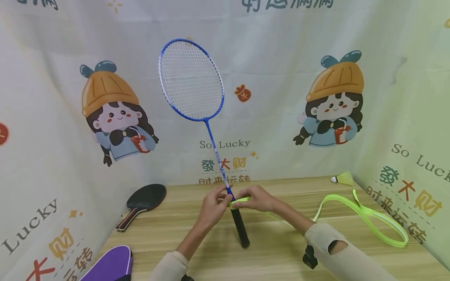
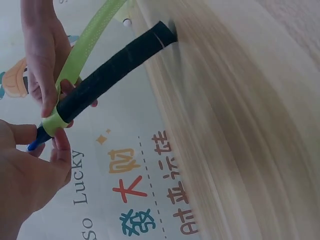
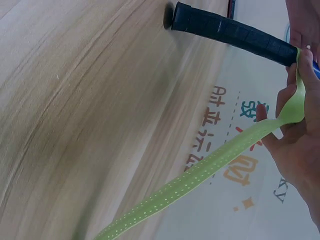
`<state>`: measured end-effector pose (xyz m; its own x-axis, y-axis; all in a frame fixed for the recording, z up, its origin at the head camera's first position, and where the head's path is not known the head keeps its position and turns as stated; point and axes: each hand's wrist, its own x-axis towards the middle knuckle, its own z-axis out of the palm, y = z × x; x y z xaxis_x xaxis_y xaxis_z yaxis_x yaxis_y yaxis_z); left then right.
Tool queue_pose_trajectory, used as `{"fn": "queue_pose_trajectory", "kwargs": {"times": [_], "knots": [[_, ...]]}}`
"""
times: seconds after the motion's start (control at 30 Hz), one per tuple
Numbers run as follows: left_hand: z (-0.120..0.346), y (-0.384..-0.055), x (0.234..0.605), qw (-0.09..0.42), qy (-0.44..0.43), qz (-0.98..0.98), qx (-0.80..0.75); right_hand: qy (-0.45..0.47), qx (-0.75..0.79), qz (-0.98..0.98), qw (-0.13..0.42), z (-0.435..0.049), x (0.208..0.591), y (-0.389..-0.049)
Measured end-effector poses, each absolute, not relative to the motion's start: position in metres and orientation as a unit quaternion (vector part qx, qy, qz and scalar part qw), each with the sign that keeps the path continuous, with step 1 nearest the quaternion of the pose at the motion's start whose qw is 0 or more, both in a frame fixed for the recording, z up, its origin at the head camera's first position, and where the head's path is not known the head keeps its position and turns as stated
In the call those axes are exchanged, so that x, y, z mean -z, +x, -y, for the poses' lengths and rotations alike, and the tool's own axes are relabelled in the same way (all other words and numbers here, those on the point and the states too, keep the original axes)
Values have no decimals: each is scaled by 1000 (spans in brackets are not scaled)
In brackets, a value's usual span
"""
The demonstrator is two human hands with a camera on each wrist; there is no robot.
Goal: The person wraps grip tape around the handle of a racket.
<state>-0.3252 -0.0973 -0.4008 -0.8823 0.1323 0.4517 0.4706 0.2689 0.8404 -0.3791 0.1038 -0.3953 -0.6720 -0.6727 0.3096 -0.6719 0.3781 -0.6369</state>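
A blue and white badminton racket (image 1: 191, 80) stands tilted, head up, its black handle (image 1: 240, 230) pointing down toward the table. My left hand (image 1: 212, 207) pinches the racket where shaft and handle meet. A yellow-green perforated grip tape (image 3: 200, 172) is wrapped round the top of the handle, as the left wrist view shows at the tape's wrapped part (image 2: 54, 122). My right hand (image 1: 258, 198) pinches the tape close beside the handle, its fingertips near the left hand's. The tape's long free part trails off over the table to the right.
On the wooden table (image 1: 281, 249), a black table tennis paddle (image 1: 145, 197) lies at the left, with a purple case (image 1: 112, 263) in front. A yellow shuttlecock (image 1: 342, 178) sits at the back right, behind the looped tape (image 1: 369, 214). A printed cloth (image 1: 225, 23) hangs behind.
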Motion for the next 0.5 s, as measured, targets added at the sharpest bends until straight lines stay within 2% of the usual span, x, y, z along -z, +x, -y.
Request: {"fn": "queue_pose_trajectory", "kwargs": {"times": [0.2,0.4,0.5], "knots": [[88,-328,395,201,-179,814,515,-422,352,-831,-88,-102,393,-377],[83,-327,396,197,-130,821,520,-398,346,-835,-157,-94,398,-369],[83,-326,397,190,-117,821,526,-384,362,-832,-171,-92,401,-366]]}}
